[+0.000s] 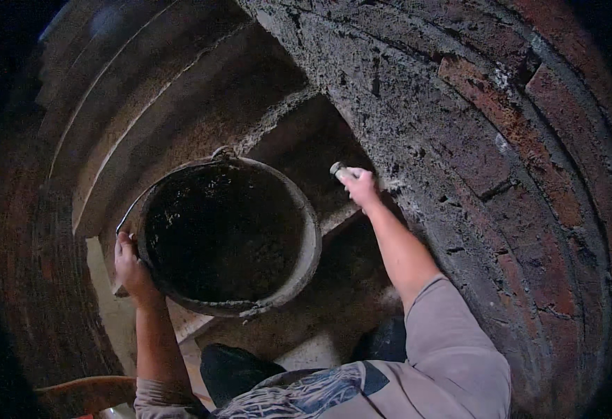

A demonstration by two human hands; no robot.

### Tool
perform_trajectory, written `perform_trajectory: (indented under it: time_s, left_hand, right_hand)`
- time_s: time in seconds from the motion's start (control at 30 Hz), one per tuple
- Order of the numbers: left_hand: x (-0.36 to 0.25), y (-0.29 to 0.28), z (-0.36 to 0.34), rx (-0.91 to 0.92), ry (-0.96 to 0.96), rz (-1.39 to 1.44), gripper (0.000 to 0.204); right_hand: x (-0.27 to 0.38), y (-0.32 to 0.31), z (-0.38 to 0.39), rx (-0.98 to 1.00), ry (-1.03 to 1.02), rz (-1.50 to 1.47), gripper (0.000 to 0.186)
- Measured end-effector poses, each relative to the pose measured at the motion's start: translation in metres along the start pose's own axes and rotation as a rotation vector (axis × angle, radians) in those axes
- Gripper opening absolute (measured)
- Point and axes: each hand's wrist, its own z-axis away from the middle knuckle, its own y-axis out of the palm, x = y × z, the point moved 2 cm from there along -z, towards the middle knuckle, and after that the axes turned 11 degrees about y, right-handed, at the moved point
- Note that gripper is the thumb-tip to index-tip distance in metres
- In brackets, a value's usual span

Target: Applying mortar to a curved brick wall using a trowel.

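A wide round bucket (307, 272) with a mortar-crusted rim stands in front of me, a dark rough mass inside it. My left hand (133, 265) is closed at its left side, gripping the thin wire handle close to the rim. Beyond the bucket's right side, my right hand (362, 187) is wrapped around a hand tool with a pale, round-ended handle (337, 169). The tool's other end is a whitish blur against the brick wall (460, 160), so its kind does not show.
Rough grey mortar lies over much of the bricks to the right. Brown step-like boards (145, 105) with pale edges rise at the upper left. Under the bucket runs a light beam (339, 218). A curved wooden piece (86, 391) is at lower left. My dark-clad legs (239, 370) are close below.
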Motion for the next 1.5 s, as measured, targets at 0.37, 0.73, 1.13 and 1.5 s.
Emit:
perform_trajectory:
  time_s: [0.37, 0.73, 1.13, 1.5]
  left_hand:
    - [0.011, 0.004, -0.006, 0.027, 0.061, 0.118, 0.041]
    - [-0.004, 0.008, 0.001, -0.041, 0.016, 0.119, 0.041]
    - [0.018, -0.002, -0.001, -0.015, 0.072, 0.151, 0.042]
    - [0.001, 0.009, 0.007, -0.012, 0.075, -0.029, 0.041]
  right_hand:
    - [0.007, -0.003, -0.016, -0.362, -0.166, 0.553, 0.037]
    - [-0.004, 0.024, 0.003, -0.475, -0.413, 0.472, 0.037]
    - [0.036, -0.016, 0.141, -0.452, -0.985, 0.622, 0.044]
    - [0.066, 0.005, 0.020, -0.362, -0.376, 0.744, 0.030]
